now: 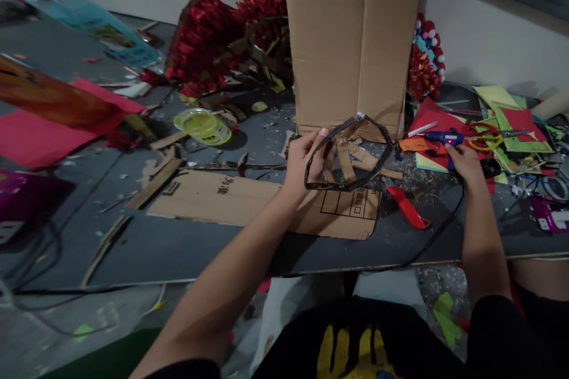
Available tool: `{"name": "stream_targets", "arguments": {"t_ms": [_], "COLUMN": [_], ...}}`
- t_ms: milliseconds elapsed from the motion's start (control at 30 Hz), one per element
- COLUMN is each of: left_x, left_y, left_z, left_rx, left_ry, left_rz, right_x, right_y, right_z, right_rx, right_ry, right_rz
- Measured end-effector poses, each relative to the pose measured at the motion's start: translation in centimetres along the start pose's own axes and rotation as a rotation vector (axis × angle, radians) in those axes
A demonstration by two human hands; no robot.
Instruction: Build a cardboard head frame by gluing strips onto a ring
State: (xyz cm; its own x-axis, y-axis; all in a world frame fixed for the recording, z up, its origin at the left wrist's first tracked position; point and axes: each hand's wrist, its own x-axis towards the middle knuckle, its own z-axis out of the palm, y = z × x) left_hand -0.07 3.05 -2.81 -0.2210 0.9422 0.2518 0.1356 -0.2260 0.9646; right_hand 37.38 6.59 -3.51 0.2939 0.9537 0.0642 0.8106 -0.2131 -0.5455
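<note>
In the head view, our left hand (304,160) pinches the left side of a dark, angular frame (342,188) between thumb and fingers, near the middle of the table (169,257); we cannot tell whether its lower edge touches the cardboard (262,202) there. On the right, our right hand (464,163) curls its fingers round a blue glue gun (440,137), its nozzle facing left. Scissors (482,141) lie just right of the gun, a red knife (409,208) nearer us, and a tall panel (347,41) stands on the far side.

Glue gun (438,137) partly hidden by right fingers (457,153); blue bottle (91,19) blurred.
</note>
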Motion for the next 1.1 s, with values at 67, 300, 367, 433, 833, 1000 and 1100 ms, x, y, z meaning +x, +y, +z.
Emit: {"name": "stream_targets", "arguments": {"t_ms": [67,300,367,433,833,1000,1100], "left_x": [0.0,0.0,-0.1,-0.1,-0.3,-0.3,-0.3], "left_y": [0.0,0.6,0.6,0.5,0.8,0.7,0.8], "left_z": [0.0,0.1,0.1,0.1,0.1,0.1,0.1], "left_rx": [0.001,0.014,0.015,0.016,-0.020,-0.034,-0.044], "left_ry": [0.003,-0.005,-0.022,-0.021,-0.046,-0.028,-0.028], "left_rz": [0.007,0.017,0.013,0.012,0.021,0.023,0.040], "right_x": [-0.3,-3.6,-5.1,-6.5,-7.3,-6.5,-5.8], "right_y": [-0.4,-5.1,-6.8,-8.2,-9.2,-8.5,-7.9], "right_z": [-0.4,-0.1,1.1,2.5,3.5,2.7,2.4], "right_rx": [-0.141,-0.274,-0.160,-0.146,-0.013,0.240,0.411], "right_ry": [0.016,0.151,-0.048,-0.224,-0.395,-0.125,-0.057], "right_rz": [0.023,-0.193,-0.327,-0.400,-0.375,-0.448,-0.420]}}
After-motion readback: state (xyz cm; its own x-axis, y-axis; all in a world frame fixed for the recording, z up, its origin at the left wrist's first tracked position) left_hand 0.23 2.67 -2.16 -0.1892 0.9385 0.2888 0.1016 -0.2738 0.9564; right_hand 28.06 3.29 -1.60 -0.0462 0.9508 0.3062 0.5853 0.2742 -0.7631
